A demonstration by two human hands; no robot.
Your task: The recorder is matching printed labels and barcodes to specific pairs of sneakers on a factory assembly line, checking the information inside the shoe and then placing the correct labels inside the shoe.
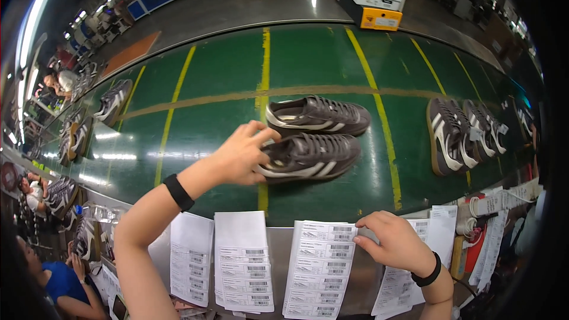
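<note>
A pair of dark grey sneakers with pale side stripes lies on the green conveyor belt [225, 118], toes to the right. My left hand [240, 157] is closed round the heel of the near sneaker [317, 157]. Just beyond it sits the far sneaker [320, 115], touched by none of my fingers as far as I can see. My right hand [397, 240] pinches the upper right corner of a sheet of barcode labels [320, 269] between thumb and forefinger. That sheet tops a stack on the metal ledge along the belt's near side.
More label stacks [243, 261] flank that sheet. Several sneakers [453, 133] stand to the right on the belt, others [112, 102] to the left. Shoe boxes [379, 18] are piled at the far edge. At lower left, another person [62, 284] handles a shoe.
</note>
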